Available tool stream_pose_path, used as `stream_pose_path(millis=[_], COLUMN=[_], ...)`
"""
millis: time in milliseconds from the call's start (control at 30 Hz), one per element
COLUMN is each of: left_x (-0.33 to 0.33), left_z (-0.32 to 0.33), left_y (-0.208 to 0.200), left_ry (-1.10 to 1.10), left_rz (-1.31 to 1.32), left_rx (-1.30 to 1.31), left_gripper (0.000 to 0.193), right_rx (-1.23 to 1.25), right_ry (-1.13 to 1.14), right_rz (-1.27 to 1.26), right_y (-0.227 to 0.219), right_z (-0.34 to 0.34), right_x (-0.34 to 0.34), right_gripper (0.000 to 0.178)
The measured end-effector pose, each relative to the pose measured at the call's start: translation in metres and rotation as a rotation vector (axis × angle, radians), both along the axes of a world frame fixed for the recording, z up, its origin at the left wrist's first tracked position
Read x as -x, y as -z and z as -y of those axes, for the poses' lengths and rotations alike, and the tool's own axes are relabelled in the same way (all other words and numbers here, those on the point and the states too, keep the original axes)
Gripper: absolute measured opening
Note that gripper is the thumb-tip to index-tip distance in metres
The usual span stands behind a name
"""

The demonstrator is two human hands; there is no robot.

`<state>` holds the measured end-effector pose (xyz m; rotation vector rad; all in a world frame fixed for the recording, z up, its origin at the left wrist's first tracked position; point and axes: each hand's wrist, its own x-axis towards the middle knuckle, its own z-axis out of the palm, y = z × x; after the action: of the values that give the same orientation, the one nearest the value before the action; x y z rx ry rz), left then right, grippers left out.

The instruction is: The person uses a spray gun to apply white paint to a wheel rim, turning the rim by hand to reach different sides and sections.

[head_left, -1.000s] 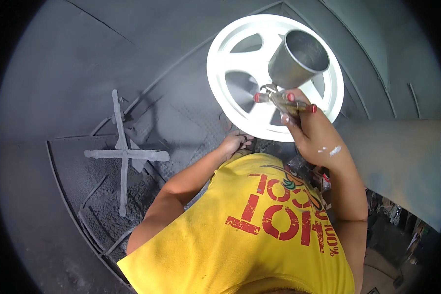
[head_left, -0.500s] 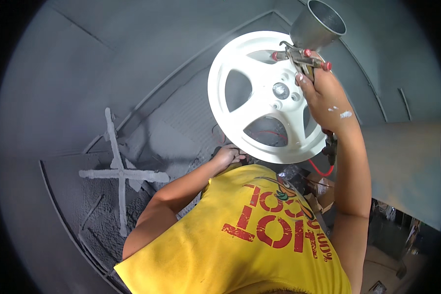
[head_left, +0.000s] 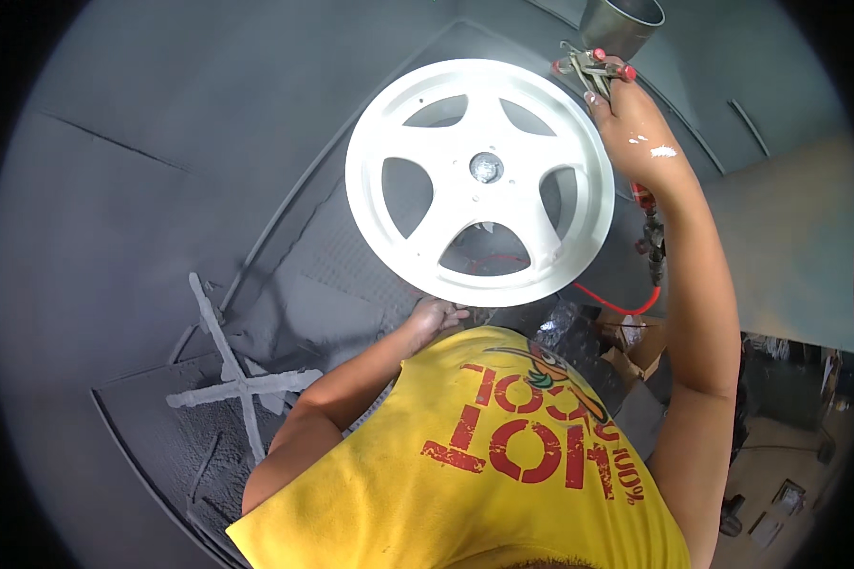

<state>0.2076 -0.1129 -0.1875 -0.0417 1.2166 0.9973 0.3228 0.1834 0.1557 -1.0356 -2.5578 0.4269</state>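
Observation:
My right hand (head_left: pixel 641 133), with white paint spots on its back, is closed round a spray gun (head_left: pixel 590 68) with red knobs. A grey metal cup (head_left: pixel 621 28) tops the gun, and a red hose (head_left: pixel 626 310) runs below the hand. The gun is beyond the upper right rim of a white five-spoke wheel (head_left: pixel 519 156), apart from its face in this view. Just under the wheel's lower edge, my left hand (head_left: pixel 434 319) is closed with curled fingers; what they hold, if anything, is hidden.
A grey-coated cross-shaped stand (head_left: pixel 244 386) is at the lower left. Grey walls (head_left: pixel 209 104) surround the wheel. An open cardboard box (head_left: pixel 643 343) lies right of my body, and a pale panel (head_left: pixel 778 256) stands further right.
The spray gun has moved from in front of the wheel to beyond its upper right rim. In view, the wheel sits further left and more face-on. My left hand stays near its lower edge.

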Motion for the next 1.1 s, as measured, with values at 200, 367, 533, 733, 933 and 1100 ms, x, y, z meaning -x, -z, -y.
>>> stream_pose_path(millis=[200,367,533,733,933,1100], left_x=[-0.022,-0.036,-0.049,-0.055,-0.022,0.023], left_z=[-0.002,-0.014,-0.017,-0.018,0.028,0.101], left_y=[0.020,-0.001,0.002,-0.002,0.039,0.122], left_ry=[-0.030,0.016,-0.046,-0.035,0.636,0.648], left_rz=[0.076,0.085,0.093,0.010,-0.742,-0.896], left_rx=[-0.095,-0.107,-0.078,-0.051,-0.106,-0.096], left_gripper=[0.048,0.053,0.046,0.034,0.025,0.032], right_rx=[-0.029,0.075,0.191,0.937,0.605,0.399], right_ry=[0.161,0.184,0.102,0.103,-0.164,0.227], right_rz=[0.132,0.082,0.049,-0.198,-0.043,0.016], right_y=[-0.002,0.007,0.023,0.020,0.040,0.039], right_z=[-0.006,0.024,0.088,0.166,0.162,0.120], right_x=[-0.071,-0.153,-0.213,-0.240,-0.240,-0.233], right_gripper=[0.024,0.022,0.028,0.040,0.036,0.042])
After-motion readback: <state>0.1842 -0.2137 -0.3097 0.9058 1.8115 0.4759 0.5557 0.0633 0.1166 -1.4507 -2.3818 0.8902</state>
